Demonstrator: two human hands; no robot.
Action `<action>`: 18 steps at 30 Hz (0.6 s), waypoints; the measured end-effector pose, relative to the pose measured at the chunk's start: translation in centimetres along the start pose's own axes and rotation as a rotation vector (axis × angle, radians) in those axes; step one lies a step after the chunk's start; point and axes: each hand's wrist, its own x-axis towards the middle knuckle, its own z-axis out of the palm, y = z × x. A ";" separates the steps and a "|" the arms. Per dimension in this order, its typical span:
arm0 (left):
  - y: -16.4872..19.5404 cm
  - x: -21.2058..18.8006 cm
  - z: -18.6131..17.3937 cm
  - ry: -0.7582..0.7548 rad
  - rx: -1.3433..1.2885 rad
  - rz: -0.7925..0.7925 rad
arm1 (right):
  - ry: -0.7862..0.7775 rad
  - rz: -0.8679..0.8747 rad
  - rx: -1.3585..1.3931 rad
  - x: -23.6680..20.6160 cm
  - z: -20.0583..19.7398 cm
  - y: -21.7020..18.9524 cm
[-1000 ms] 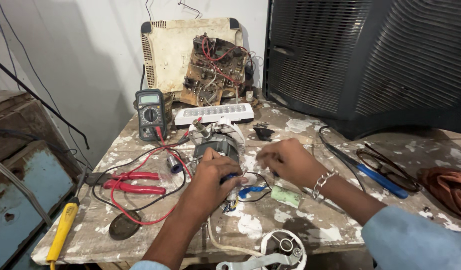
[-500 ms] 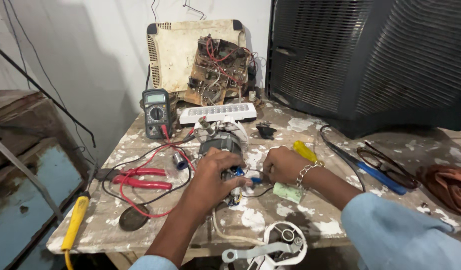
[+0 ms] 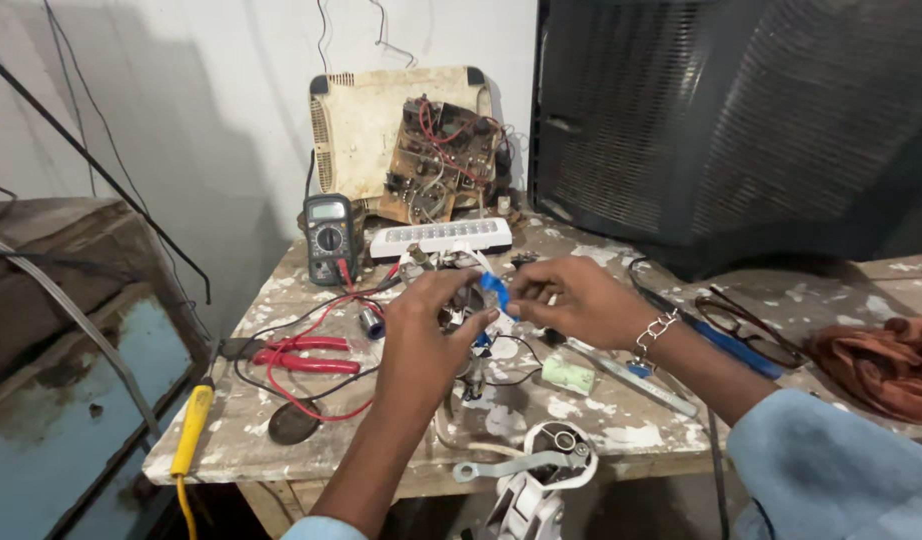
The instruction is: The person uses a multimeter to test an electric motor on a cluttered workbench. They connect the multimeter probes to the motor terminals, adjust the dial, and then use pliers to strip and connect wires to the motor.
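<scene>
The left hand (image 3: 426, 335) grips a small metal motor part (image 3: 459, 300). The right hand (image 3: 571, 300) pinches a blue plastic strip (image 3: 496, 290) lying just right of it, both hands touching it

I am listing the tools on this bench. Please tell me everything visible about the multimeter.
The multimeter is a small dark grey handheld unit with a pale display on top and a round dial below. It stands tilted back near the far left of the paint-stained table, beside the white rectangular lamp. Red and black leads run from its base across the table. No hand touches it.
</scene>
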 end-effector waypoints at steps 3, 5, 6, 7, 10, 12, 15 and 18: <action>2.2 0.6 -0.9 0.022 0.001 0.050 | -0.033 0.057 -0.072 -0.7 -0.9 -2.6; 3.5 0.7 -1.7 -0.013 0.024 0.120 | -0.017 0.009 -0.079 -1.1 -1.6 -3.8; 4.0 0.7 -2.2 -0.044 0.061 0.172 | -0.008 -0.014 -0.083 -1.4 -2.0 -4.3; 4.5 0.6 -2.7 -0.076 0.097 0.223 | -0.010 0.011 -0.038 -1.6 -2.3 -4.6; 5.3 0.4 -3.9 -0.127 0.238 0.322 | -0.011 0.072 0.082 -2.2 -3.1 -5.0; 5.5 0.6 -4.2 -0.146 0.309 0.374 | -0.003 0.098 0.143 -2.4 -3.6 -5.1; 5.6 0.2 -4.3 -0.230 0.393 0.323 | 0.019 0.048 0.240 -2.5 -3.5 -5.1; 5.8 -0.2 -4.3 -0.234 0.367 0.260 | 0.064 0.076 0.283 -2.6 -3.3 -5.2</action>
